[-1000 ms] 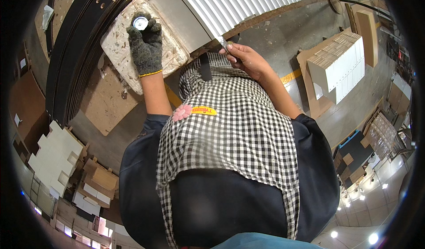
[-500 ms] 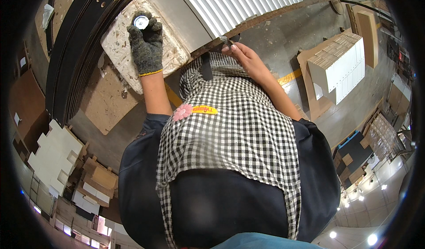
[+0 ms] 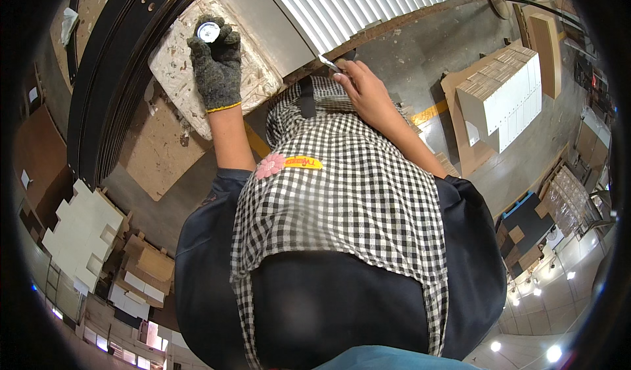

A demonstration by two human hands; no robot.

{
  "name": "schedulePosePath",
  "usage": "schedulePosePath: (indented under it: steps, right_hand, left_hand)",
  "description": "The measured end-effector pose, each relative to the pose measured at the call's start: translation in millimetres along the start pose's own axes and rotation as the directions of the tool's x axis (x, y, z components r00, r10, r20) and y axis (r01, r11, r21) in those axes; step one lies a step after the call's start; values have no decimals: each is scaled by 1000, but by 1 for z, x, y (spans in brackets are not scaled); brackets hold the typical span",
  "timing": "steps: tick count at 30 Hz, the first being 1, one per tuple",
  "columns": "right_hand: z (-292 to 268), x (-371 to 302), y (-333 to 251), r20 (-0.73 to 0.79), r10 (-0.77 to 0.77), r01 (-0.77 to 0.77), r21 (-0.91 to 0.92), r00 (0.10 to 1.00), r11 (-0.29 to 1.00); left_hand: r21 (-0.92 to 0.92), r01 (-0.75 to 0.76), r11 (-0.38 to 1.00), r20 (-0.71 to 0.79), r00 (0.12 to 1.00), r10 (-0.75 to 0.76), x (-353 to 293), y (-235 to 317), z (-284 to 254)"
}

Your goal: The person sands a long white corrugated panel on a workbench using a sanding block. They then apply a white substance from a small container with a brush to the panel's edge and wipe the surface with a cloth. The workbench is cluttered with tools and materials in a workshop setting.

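- Right hand [image 3: 365,87] is sitting with its back turned further up than half a second ago, and its small scraper [image 3: 328,63] is now showing a bright, pale end; the gloved left hand [image 3: 218,71] is staying almost where it was.
- Thumb and fingers of the right hand are pinching the scraper near its back end, partly covering it, while its bright end is sticking out toward the upper left.
- That bright end is lying just beside the near corner of the grey panel [image 3: 269,28] and the ridged white strips [image 3: 368,2]; whether it is touching them, I cannot tell.
- Fingers of the left glove are curling around a small round tin [image 3: 208,32], which is sitting at their tips with its white round face turned up.
- Behind that glove, a stained pale block [image 3: 256,74] is lying between the grey panel and a stack of curved black boards [image 3: 108,87].
- Below the block, a brown board [image 3: 158,160] is resting on the floor.
- Checked cloth of the apron [image 3: 342,199] is filling the space between the forearms.
- Off to the right, well apart from the hands, stacked white panels [image 3: 503,100] are standing on cardboard [image 3: 474,160].
- Between the hands, the grey panel's lower corner is standing in the way.
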State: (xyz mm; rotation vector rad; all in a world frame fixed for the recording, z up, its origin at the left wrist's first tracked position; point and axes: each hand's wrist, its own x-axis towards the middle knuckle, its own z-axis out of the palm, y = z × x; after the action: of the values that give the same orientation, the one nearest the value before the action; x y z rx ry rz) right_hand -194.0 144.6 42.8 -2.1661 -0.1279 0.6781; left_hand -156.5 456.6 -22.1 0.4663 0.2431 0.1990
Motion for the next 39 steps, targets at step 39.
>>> schedulePosePath:
  steps: [39]
  right_hand:
    - [-7,14,37,324,222,-392,801,920,453]
  left_hand:
    - [3,-28,1000,-48,998,28,-2,-1,9]
